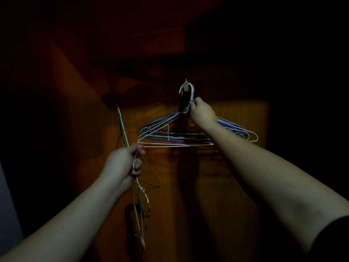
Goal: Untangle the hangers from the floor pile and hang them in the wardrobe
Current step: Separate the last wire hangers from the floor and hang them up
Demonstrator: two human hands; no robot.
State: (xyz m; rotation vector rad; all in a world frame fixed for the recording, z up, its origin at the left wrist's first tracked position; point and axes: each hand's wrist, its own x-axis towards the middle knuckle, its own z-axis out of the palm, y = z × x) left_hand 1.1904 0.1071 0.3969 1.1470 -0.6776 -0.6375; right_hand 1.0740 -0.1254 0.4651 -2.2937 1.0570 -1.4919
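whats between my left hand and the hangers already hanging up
Head view: nothing solid, only dim wardrobe back between the left hand and the hung hangers.

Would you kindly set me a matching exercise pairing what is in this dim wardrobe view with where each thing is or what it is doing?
Column one:
1. left hand
2. right hand
3. hung hangers
4. metal hook

Column two:
A. pinches hanger necks just below the hook
B. carries the hung bunch
C. grips a loose bundle of hangers
D. dangle in a fanned bunch

Pairs: 1-C, 2-A, 3-D, 4-B
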